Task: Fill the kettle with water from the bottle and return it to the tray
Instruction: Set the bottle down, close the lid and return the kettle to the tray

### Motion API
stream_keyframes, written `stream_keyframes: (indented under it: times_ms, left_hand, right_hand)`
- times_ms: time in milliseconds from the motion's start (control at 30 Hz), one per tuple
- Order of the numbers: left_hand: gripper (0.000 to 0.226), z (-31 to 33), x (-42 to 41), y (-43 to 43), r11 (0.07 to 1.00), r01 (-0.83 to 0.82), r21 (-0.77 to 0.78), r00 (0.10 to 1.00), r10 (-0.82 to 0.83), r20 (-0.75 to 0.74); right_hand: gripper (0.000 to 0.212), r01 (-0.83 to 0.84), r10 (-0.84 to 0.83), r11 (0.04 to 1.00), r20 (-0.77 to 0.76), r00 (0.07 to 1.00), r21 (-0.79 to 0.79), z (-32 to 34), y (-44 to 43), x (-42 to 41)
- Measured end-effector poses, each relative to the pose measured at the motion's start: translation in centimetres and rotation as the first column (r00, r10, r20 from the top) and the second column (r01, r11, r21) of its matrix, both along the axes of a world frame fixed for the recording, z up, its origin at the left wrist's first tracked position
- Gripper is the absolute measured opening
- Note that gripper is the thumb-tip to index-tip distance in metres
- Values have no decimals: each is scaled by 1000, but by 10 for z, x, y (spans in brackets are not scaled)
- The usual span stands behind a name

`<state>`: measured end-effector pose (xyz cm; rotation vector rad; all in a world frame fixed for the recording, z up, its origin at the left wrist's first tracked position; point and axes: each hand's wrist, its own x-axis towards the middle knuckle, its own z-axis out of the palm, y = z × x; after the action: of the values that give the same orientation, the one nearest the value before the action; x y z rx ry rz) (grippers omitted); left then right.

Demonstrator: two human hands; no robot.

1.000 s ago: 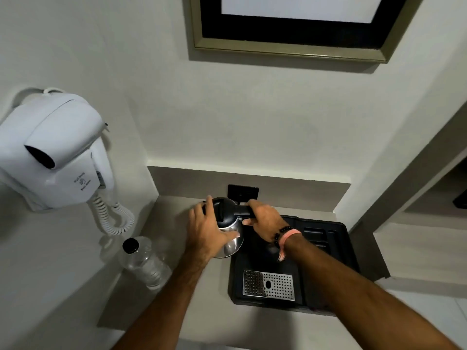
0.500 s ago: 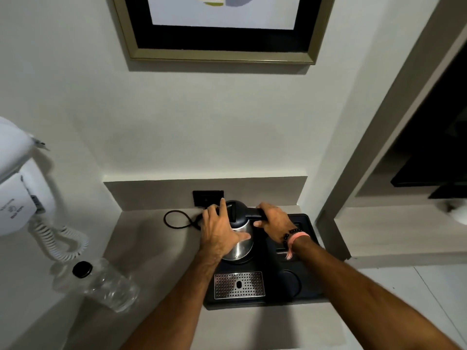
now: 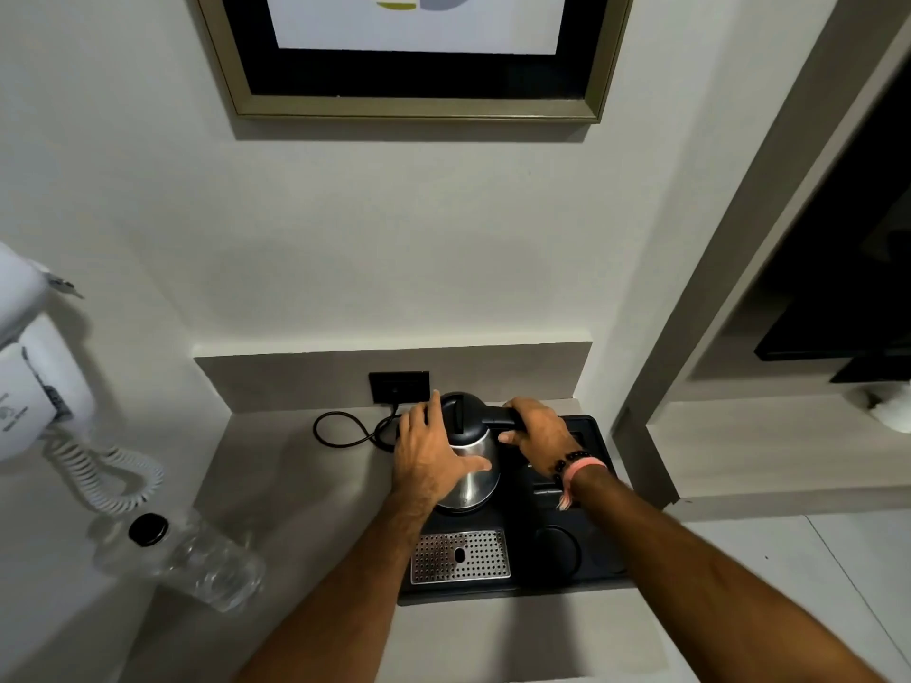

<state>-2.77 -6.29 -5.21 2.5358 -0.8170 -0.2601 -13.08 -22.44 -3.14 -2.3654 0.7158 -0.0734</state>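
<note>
The steel kettle [image 3: 471,478] with a black lid stands at the back left of the black tray [image 3: 557,581]. My right hand [image 3: 540,433] grips its black handle. My left hand [image 3: 434,453] lies flat against the kettle's left side, fingers spread over the lid and body. A clear plastic bottle [image 3: 197,559] with a black cap stands at the left on the counter, apart from both hands.
A perforated metal drip grate [image 3: 461,556] sits in the tray's front left. A black cord [image 3: 345,428] runs from the wall socket [image 3: 399,386] to the kettle area. A white wall hair dryer [image 3: 29,386] with coiled cable hangs at left. A shelf opens to the right.
The kettle has moved right from the counter beside the tray onto the tray, with both hands on it throughout. My view has shifted right and up.
</note>
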Motion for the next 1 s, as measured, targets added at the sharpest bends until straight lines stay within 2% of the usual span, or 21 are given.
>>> stream_keyframes:
  times_ms: [100,167,267,367,467,633,833,1000]
  left_hand:
    - [144,-3,1,3,1000,30,1,1000,-30,-3]
    - [149,-5,1,8,994,83,67,996,-85,19]
    - [149,-7,6,18,983,102,153,982,-123,140]
    - [142,1,10,38,980,99,175,958,-141,251]
    - [136,9,17,45,971,119,209,945,-175,275]
    - [109,18,15,65,965,129,228,939,-193,286]
    - [95,12,10,82,963,108,247,941,-179,286]
    - [91,10,6,92,959,101,264,957,-166,239]
  right_hand:
    - [54,-39,37,997,-30,999,-73,0,3,-2]
    - [69,-64,55,986,-62,997,-153,-2,7,-9]
    - [79,-76,59,956,-71,996,-282,-12,12,-24]
    - [79,-103,92,923,-46,995,-371,-16,23,-37]
    - [79,-46,47,942,-5,999,-333,-19,23,-39]
    - [75,22,-12,962,39,999,-272,-22,32,-41]
    - [77,29,-49,933,-47,998,-358,-25,33,-46]
    - [77,39,-85,935,-115,990,-354,-23,37,-44]
